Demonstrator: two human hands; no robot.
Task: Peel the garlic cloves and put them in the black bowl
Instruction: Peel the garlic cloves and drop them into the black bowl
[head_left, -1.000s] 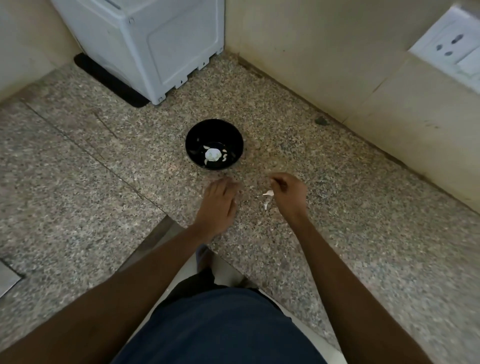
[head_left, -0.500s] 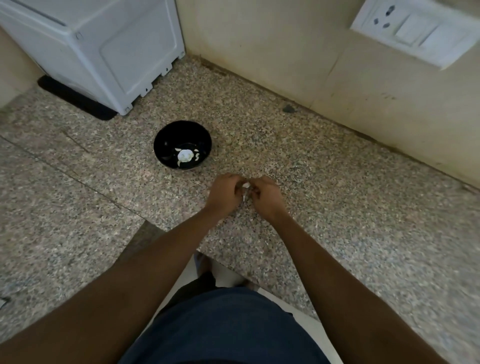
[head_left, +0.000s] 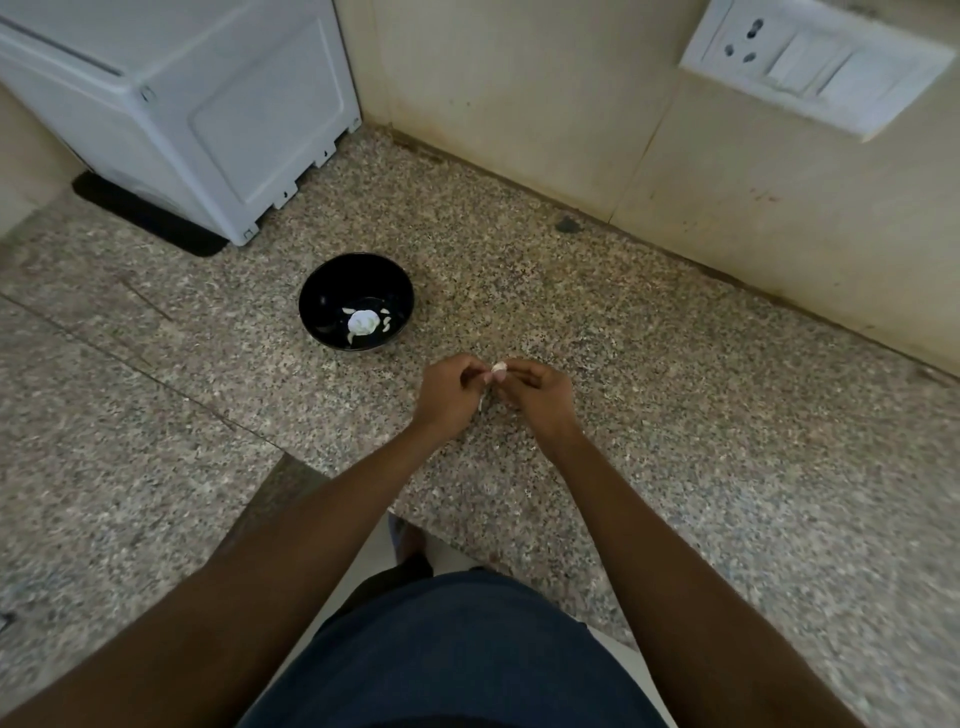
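A black bowl (head_left: 356, 301) stands on the speckled granite counter (head_left: 623, 395). Inside it lie a white garlic bulb (head_left: 361, 322) and a few pale cloves. Just right of and nearer than the bowl, my left hand (head_left: 449, 392) and my right hand (head_left: 537, 389) meet above the counter. Both pinch one small garlic clove (head_left: 498, 370) between their fingertips. A thin strip of pale skin (head_left: 482, 402) hangs below the clove, between the hands.
A white appliance (head_left: 176, 104) sits on a black mat (head_left: 145, 218) at the back left corner. A tiled wall with a white socket and switch plate (head_left: 810, 62) runs along the back. The counter edge drops off in front of me.
My left hand came off the counter and joined the right hand around the clove. The clove is now lifted and exposed between the fingertips. The view shifted right and up.
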